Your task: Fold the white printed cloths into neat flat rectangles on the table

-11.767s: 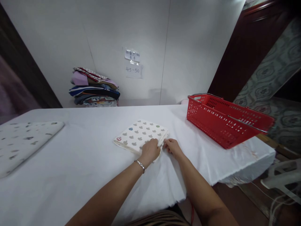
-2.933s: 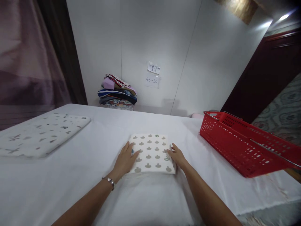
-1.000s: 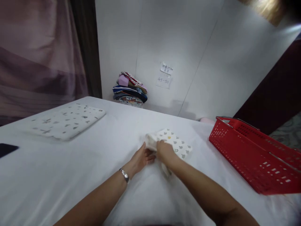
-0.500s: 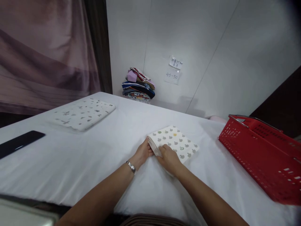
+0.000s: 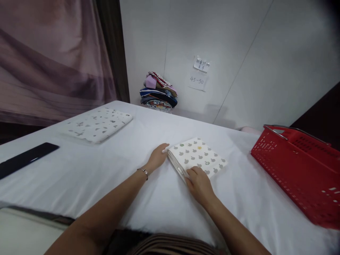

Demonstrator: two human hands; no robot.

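Observation:
A folded white cloth [image 5: 198,154] printed with small grey, green and yellow motifs lies on the white-covered table, its stacked layers showing along the left edge. At its left corner, my left hand [image 5: 157,156] pinches a small white bit of the fabric between thumb and fingers; a bracelet circles that wrist. My right hand [image 5: 201,185] grips the near corner, thumb against the layered edge and fingers curled on top. Part of the cloth's near side is hidden behind the right hand.
Another folded white cloth [image 5: 99,125] with grey prints lies at the table's far left. A black phone-like slab [image 5: 26,159] is at the left edge. To the right stands a red perforated basket [image 5: 294,173]. A stack of folded fabrics [image 5: 158,92] rises beyond the table.
My left hand has come out from under the cloth's left edge and moved up and left to its corner. My right hand has slid slightly down and right along the edge.

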